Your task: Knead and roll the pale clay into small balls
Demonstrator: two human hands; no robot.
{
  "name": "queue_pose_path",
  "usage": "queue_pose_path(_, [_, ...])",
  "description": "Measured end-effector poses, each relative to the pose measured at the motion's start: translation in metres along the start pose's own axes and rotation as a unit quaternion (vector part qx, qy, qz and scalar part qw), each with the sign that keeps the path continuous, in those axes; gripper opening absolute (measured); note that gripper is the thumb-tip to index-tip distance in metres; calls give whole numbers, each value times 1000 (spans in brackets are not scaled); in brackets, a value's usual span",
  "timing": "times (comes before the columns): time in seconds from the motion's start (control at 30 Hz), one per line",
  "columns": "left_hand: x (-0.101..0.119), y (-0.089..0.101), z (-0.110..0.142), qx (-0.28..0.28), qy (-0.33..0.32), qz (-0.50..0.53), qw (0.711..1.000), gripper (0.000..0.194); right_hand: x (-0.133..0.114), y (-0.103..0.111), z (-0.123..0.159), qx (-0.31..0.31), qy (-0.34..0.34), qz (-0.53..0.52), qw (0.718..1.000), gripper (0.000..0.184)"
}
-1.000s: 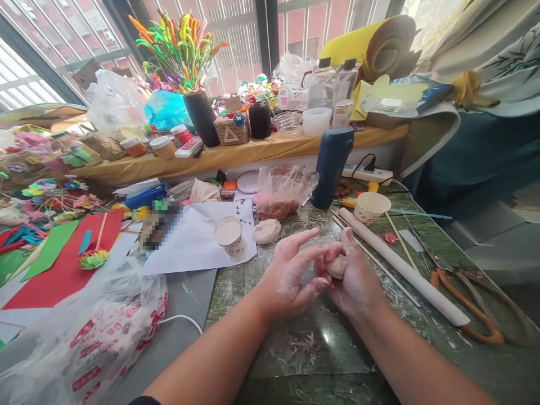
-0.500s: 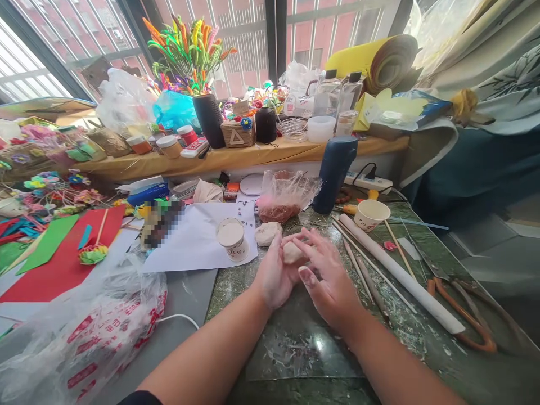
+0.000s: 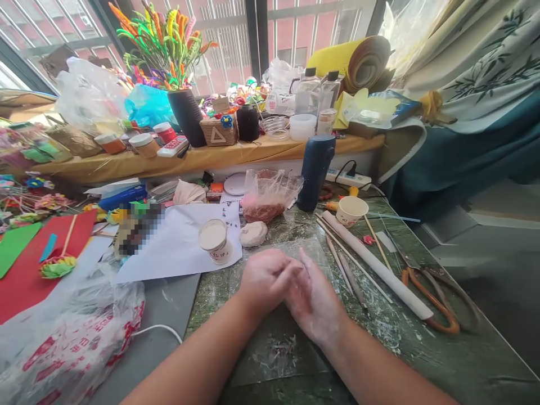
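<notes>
My left hand (image 3: 262,281) is curled over the palm of my right hand (image 3: 319,306), above a clear sheet (image 3: 280,363) smeared with white residue. A pale lump of clay was between the palms a moment ago; the closed hands now hide it. White dust coats the skin of both. Just beyond my left hand, a larger block of off-white clay (image 3: 253,233) rests on the table. Beside it stands a paper cup (image 3: 219,253) filled to near the rim with something whitish, on a white sheet of paper (image 3: 169,236).
To the right lie a white rolling pin (image 3: 379,267), thin modelling sticks (image 3: 352,281), orange-handled scissors (image 3: 439,309) and a second paper cup (image 3: 352,211). A dark blue bottle (image 3: 315,174) and a bag of reddish-brown material (image 3: 264,205) stand behind. A crumpled plastic bag (image 3: 80,337) lies at left.
My hands have turned and closed together, the left now wrapped over the right, covering the pale clay that showed between them. The camera view has swung somewhat to the right.
</notes>
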State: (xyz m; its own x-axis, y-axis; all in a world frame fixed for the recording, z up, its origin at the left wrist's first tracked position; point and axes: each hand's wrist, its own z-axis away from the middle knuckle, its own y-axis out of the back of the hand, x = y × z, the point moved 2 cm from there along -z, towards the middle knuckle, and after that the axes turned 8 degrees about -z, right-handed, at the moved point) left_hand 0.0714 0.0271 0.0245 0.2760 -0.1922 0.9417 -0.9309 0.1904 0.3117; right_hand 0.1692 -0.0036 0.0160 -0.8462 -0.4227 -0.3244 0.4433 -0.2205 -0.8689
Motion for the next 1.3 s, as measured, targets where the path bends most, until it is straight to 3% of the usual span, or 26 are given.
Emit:
queue_pose_path(0.1, [9, -6, 3, -102, -158, -164, 968, 27, -13, 6, -1, 63, 15, -45, 997, 41])
queue_pose_path(0.2, [16, -10, 5, -169, -223, -212, 936, 53, -29, 15, -6, 124, 54, -70, 988, 40])
queue_pose_path(0.27, [16, -10, 7, -179, -231, -209, 933, 57, -38, 19, -10, 145, 64, -73, 985, 37])
queue_pose_path(0.37, [7, -5, 5, -111, -193, -126, 967, 49, -47, 19, -11, 136, 82, -63, 985, 37])
queue_pose_path(0.47, [-9, 0, -2, 6, -112, 26, 993, 48, -52, 13, -7, 65, 105, -44, 991, 50])
queue_pose_path(0.57, [-22, 2, -11, 66, -29, 150, 986, 49, -57, 10, -4, -13, 115, -12, 993, 60])
queue_pose_path(0.67, [-25, 5, -17, 97, 24, 252, 962, 45, -70, 16, -4, -10, 169, 35, 985, 62])
queue_pose_path(0.73, [-25, 8, -20, 116, 49, 307, 943, 42, -82, 23, -5, 50, 285, 74, 955, 54])
queue_pose_path(0.8, [-23, 10, -20, 122, 70, 345, 928, 40, -90, 26, -2, 111, 446, 122, 880, 39])
queue_pose_path(0.87, [-22, 9, -20, 109, 92, 378, 915, 38, -86, 23, 3, 131, 552, 163, 807, 20])
queue_pose_path(0.9, [-21, 8, -20, 93, 107, 396, 908, 40, -80, 20, 4, 108, 557, 210, 796, 18])
queue_pose_path(0.97, [-20, 5, -19, 58, 147, 416, 895, 45, -64, 11, 6, 26, 499, 351, 792, 25])
queue_pose_path(1.03, [-22, 4, -18, 55, 196, 410, 889, 45, -49, 6, 7, -43, 433, 479, 762, 27])
queue_pose_path(1.07, [-22, 4, -18, 63, 216, 402, 888, 44, -45, 6, 7, -48, 424, 501, 753, 27])
queue_pose_path(1.1, [-23, 5, -18, 74, 230, 392, 887, 42, -43, 7, 8, -30, 430, 490, 757, 27])
queue_pose_path(1.17, [-23, 7, -20, 88, 234, 372, 894, 43, -45, 13, 5, 24, 425, 433, 794, 28])
queue_pose_path(1.3, [-20, 11, -23, 105, 202, 313, 922, 49, -43, 20, -8, 68, 336, 351, 872, 27])
